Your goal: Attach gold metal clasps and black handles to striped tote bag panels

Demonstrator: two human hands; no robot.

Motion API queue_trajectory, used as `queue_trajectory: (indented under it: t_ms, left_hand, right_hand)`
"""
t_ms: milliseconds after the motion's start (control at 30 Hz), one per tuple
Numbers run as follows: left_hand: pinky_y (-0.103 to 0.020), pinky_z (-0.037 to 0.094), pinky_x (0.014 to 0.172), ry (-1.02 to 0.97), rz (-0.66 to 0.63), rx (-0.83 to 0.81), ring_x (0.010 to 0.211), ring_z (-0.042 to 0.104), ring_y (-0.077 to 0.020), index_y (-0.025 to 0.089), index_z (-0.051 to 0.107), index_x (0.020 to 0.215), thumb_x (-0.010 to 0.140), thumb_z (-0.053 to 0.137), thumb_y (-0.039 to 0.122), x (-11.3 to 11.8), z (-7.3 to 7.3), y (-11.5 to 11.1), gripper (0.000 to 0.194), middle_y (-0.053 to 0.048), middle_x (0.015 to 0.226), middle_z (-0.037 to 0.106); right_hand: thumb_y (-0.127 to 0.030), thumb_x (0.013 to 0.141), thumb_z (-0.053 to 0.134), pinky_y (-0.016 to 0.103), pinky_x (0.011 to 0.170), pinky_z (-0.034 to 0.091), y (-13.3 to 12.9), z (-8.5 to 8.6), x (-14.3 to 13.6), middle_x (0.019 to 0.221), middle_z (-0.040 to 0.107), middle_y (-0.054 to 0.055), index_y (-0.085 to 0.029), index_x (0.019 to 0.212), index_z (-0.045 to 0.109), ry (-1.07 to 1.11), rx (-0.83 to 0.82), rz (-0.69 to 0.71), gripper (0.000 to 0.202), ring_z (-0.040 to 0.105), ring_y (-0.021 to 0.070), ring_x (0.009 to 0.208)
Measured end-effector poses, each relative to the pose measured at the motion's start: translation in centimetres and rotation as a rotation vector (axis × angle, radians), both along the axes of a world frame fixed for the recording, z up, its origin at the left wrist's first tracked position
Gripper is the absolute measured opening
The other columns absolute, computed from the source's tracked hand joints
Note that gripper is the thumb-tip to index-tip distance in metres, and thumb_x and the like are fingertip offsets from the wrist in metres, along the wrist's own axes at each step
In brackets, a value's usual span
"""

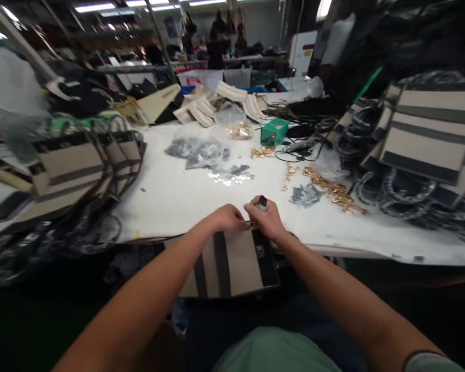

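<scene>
A beige bag [243, 261] with dark stripes lies on its side at the table's front edge, partly over my lap. My left hand [229, 219] is closed at the bag's upper edge, thumb and fingers pinched on it. Close beside it, my right hand [269, 219] is wrapped round a short tool with a dark, blunt end [262, 201] pointing up. The tool's lower part is hidden by the fingers, so its kind does not show. A small metal fitting [260, 251] sits on the bag's dark border.
Flat silvery pieces [232, 175] and gold-coloured fittings [329, 188] lie scattered on the white table [170, 191]. Behind them stand a green box [274, 132] and a corded tool [300, 144]. Striped bags are piled left [73, 163] and right [426, 132].
</scene>
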State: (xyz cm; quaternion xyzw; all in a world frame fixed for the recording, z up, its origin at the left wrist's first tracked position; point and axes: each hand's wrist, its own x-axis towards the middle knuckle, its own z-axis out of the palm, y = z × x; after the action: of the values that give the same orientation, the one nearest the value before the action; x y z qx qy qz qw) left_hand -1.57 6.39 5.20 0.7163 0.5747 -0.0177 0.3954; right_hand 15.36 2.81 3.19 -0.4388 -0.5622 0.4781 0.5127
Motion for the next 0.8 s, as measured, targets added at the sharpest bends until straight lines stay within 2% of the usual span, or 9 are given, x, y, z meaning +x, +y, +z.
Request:
queue_trajectory:
  t_ms: [100,167,267,333,433,533,700,800]
  left_hand:
    - [-0.027,0.039,0.065,-0.044,-0.012,-0.055,0.072,0.059,-0.0183,0.02,0.074,0.069,0.062,0.078,0.053,0.0,-1.7,1.4,0.034,0.001,0.064,0.066]
    - [-0.027,0.038,0.065,-0.053,0.003,-0.064,0.073,0.058,-0.0177,0.02,0.075,0.071,0.061,0.079,0.053,0.0,-2.0,1.5,0.034,0.002,0.066,0.067]
    - [-0.027,0.037,0.062,-0.058,0.044,-0.055,0.072,0.058,-0.0178,0.021,0.075,0.071,0.062,0.077,0.051,0.0,-1.9,1.1,0.031,0.001,0.066,0.066]
    - [-0.027,0.035,0.06,-0.047,0.055,-0.049,0.069,0.056,-0.0178,0.021,0.073,0.068,0.062,0.076,0.05,0.1,-1.8,0.9,0.03,0.001,0.063,0.063]
    - [-0.027,0.033,0.057,-0.038,0.046,-0.039,0.067,0.055,-0.0174,0.022,0.071,0.064,0.062,0.075,0.05,0.1,-1.7,0.8,0.029,0.002,0.059,0.06]
    - [-0.027,0.034,0.058,-0.056,0.059,-0.045,0.068,0.056,-0.0178,0.022,0.072,0.066,0.06,0.077,0.05,0.0,-1.8,0.9,0.029,0.002,0.06,0.061]
    - [-0.028,0.035,0.061,-0.083,0.036,-0.044,0.069,0.057,-0.0178,0.021,0.075,0.07,0.062,0.076,0.052,-0.3,-2.3,1.0,0.032,0.001,0.066,0.066]
    - [-0.028,0.034,0.059,-0.102,0.051,-0.043,0.066,0.055,-0.0166,0.021,0.075,0.068,0.062,0.076,0.051,-0.4,-2.4,0.9,0.03,0.002,0.063,0.063]
  right_hand:
    - [-0.05,0.078,0.078,0.026,0.054,0.044,0.6,0.9,0.4,0.062,0.06,-0.005,-0.022,0.085,0.061,0.051,-0.026,0.042,0.034,0.055,0.0135,0.054]
    - [-0.051,0.077,0.08,0.025,0.05,0.043,0.5,1.8,0.4,0.061,0.06,-0.005,-0.023,0.089,0.061,0.106,-0.021,0.023,0.036,0.055,0.0129,0.051]
    - [-0.054,0.081,0.077,0.024,0.042,0.033,0.2,2.8,0.2,0.048,0.05,-0.008,-0.023,0.075,0.053,0.192,0.007,-0.05,0.039,0.042,0.0098,0.04]
    - [-0.055,0.083,0.075,0.024,0.04,0.03,0.0,2.9,-0.2,0.046,0.045,-0.009,-0.023,0.07,0.048,0.232,0.044,-0.057,0.044,0.037,0.0091,0.038]
    - [-0.055,0.084,0.074,0.025,0.042,0.032,-0.3,2.4,-0.6,0.048,0.047,-0.007,-0.023,0.067,0.05,0.166,0.066,-0.034,0.044,0.039,0.009,0.041]
    - [-0.051,0.084,0.075,0.024,0.042,0.033,-0.3,2.5,-0.7,0.049,0.049,-0.006,-0.022,0.064,0.051,0.073,0.022,-0.022,0.043,0.04,0.0088,0.042]
    - [-0.05,0.088,0.072,0.025,0.04,0.03,0.1,3.5,-0.5,0.05,0.047,-0.007,-0.023,0.068,0.05,0.182,0.075,-0.006,0.04,0.039,0.0092,0.04]
    - [-0.047,0.087,0.072,0.025,0.042,0.031,0.3,3.0,-0.7,0.05,0.047,-0.007,-0.023,0.066,0.049,0.129,0.056,-0.011,0.04,0.039,0.009,0.041]
